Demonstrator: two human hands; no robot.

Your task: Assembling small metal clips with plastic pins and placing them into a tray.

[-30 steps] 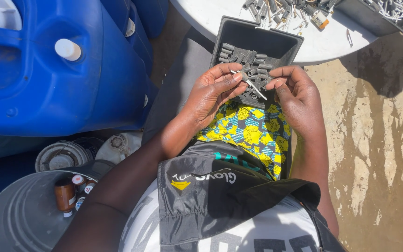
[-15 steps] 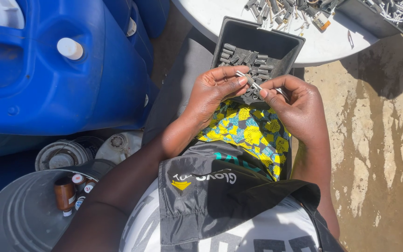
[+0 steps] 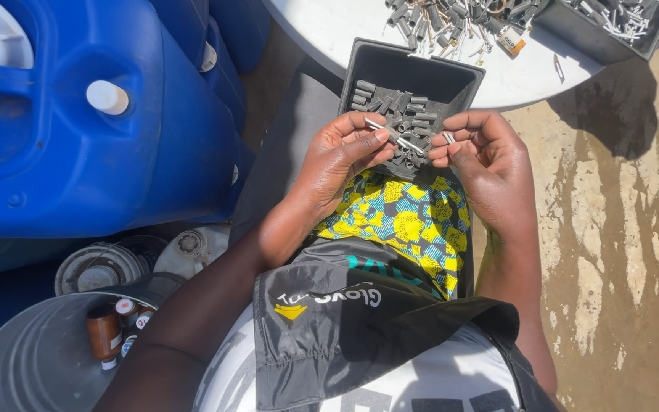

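A dark grey plastic tray [image 3: 379, 57] rests on my lap and holds several small grey metal sleeves [image 3: 402, 107]. My left hand [image 3: 341, 156] pinches a thin silver pin [image 3: 392, 135] over the tray's near edge. My right hand [image 3: 486, 156] is just to the right, its fingertips closed on a small silver piece [image 3: 448, 138]. The two hands nearly meet above the tray. Under them lies a yellow, green and blue patterned cloth [image 3: 402, 221].
A white round table [image 3: 345, 27] at the top carries loose metal parts [image 3: 459, 19] and a second grey tray [image 3: 612, 23]. Big blue drums [image 3: 78, 152] stand left. A grey lid with small bottles [image 3: 104, 332] sits lower left. Wet concrete floor [image 3: 619, 229] lies right.
My right hand has closed in toward the left one and now pinches a small silver piece. The left hand keeps the pin, shifted slightly toward me.
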